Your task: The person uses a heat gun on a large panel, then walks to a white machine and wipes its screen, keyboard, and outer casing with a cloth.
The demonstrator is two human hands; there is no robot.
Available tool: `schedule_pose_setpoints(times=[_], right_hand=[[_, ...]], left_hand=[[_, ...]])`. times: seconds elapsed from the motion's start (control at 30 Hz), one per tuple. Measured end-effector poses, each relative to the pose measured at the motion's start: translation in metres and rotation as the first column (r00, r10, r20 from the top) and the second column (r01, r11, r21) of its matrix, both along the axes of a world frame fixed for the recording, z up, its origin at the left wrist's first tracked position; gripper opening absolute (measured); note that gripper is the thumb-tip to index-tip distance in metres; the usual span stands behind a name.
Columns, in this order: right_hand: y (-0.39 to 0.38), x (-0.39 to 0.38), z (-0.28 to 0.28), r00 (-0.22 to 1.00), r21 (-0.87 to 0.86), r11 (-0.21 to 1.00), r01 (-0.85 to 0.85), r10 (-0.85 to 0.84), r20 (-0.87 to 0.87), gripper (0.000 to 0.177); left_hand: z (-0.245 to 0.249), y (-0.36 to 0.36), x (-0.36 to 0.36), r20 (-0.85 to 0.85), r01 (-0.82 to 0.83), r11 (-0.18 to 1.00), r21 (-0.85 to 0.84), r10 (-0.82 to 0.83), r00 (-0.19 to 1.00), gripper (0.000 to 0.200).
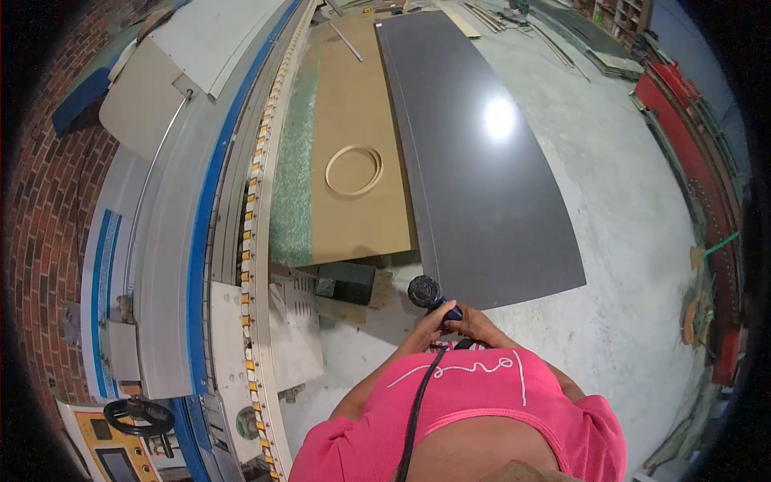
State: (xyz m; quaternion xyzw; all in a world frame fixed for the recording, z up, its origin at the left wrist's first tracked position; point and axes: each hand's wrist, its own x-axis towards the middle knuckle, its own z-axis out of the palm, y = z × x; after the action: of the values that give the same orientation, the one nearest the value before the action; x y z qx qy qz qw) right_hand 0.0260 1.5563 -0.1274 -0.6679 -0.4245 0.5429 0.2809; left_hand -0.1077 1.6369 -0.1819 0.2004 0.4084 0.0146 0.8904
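Closest of all, a pink shirt [482, 394] across the bottom of the view; up its front, a black cord [418, 402] leading to the hands. Just above the shirt, both hands brought together on a power tool [426, 293]; left hand [424, 328] clenched round the grip from the left, right hand [480, 323] clasped on it from the other side, fingers [443, 308] wrapped over the handle. Compact and handheld; round black head, dull and knob-like, pointing away from the body; short blue section of handle showing between the fingers; rest of the body hidden by the grasp. Held in the air over the concrete floor [626, 241], just short of the near edge of a dark grey panel [482, 161]. Long, smooth and glossy, lying flat on the floor, with a bright glare of light in its upper part. Beside its left edge, a brown board [353, 96] with a pale ring [353, 170] resting on it; left again, a green speckled strip [291, 185]. Near the board's close end, a black block [345, 281]. Along the left, a long grey machine [173, 241] with a blue stripe, a black handwheel [138, 415] at its near end; behind that, a brick wall [40, 201]. Far right, red framing [691, 120].
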Motion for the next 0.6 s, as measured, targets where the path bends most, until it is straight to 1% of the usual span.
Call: schedule_pose_setpoints(times=[0.03, 0.1, 0.13, 0.17, 0.2, 0.27, 0.33, 0.4, 0.43, 0.5, 0.57, 0.6], right_hand=[[0.000, 0.000, 0.000, 0.998, 0.002, 1.000, -0.014, 0.014, 0.063, 0.043], [0.001, -0.002, 0.004, 0.999, -0.021, 1.000, 0.001, 0.001, 0.053, 0.044], [0.001, -0.003, 0.008, 0.999, -0.048, 0.999, 0.008, -0.007, 0.037, 0.045], [0.002, -0.004, 0.012, 1.000, -0.077, 0.997, 0.015, -0.013, 0.021, 0.045], [0.001, -0.005, 0.025, 1.000, -0.038, 0.999, 0.016, -0.016, -0.015, 0.046], [0.000, -0.006, 0.003, 1.000, -0.046, 0.999, 0.012, -0.011, 0.024, 0.047], [0.001, -0.008, 0.011, 0.998, -0.056, 0.998, 0.009, -0.005, 0.064, 0.047], [0.000, -0.011, 0.022, 1.000, 0.074, 0.997, 0.016, -0.015, -0.005, 0.048], [0.001, -0.012, 0.018, 1.000, 0.073, 0.997, 0.012, -0.012, -0.002, 0.048], [0.002, -0.016, 0.005, 0.999, -0.048, 0.999, 0.013, -0.011, 0.043, 0.050], [0.003, -0.024, -0.005, 0.996, -0.042, 0.999, 0.024, -0.021, 0.081, 0.050], [0.003, -0.027, -0.010, 0.992, -0.037, 0.999, 0.036, -0.032, 0.119, 0.051]], left_hand=[[0.014, 0.001, 0.002, 0.006, 0.006, 1.000, 0.006, -0.006, 1.000, 0.030], [0.039, -0.001, 0.001, -0.033, -0.010, 0.998, 0.060, 0.012, 0.999, 0.030], [0.032, 0.002, -0.001, -0.045, 0.033, 0.999, 0.016, -0.033, 0.998, 0.030], [0.032, 0.003, -0.002, -0.039, 0.033, 0.999, 0.019, -0.032, 0.999, 0.030], [0.032, 0.002, -0.003, -0.028, 0.031, 0.999, 0.019, -0.030, 0.999, 0.030], [0.031, 0.001, -0.004, -0.013, 0.024, 1.000, 0.017, -0.024, 1.000, 0.030], [0.031, 0.000, -0.005, -0.030, -0.003, 0.999, 0.037, 0.004, 1.000, 0.031], [0.032, 0.000, -0.007, -0.004, -0.007, 0.999, 0.042, 0.008, 1.000, 0.032], [0.033, 0.001, -0.009, 0.017, -0.008, 0.999, 0.048, 0.007, 1.000, 0.033], [0.035, 0.001, -0.013, 0.000, -0.015, 0.998, 0.061, 0.015, 1.000, 0.032], [0.037, 0.005, -0.019, -0.017, -0.025, 0.997, 0.069, 0.026, 1.000, 0.032], [0.038, 0.007, -0.023, 0.002, 0.019, 0.997, 0.069, -0.020, 1.000, 0.032]])
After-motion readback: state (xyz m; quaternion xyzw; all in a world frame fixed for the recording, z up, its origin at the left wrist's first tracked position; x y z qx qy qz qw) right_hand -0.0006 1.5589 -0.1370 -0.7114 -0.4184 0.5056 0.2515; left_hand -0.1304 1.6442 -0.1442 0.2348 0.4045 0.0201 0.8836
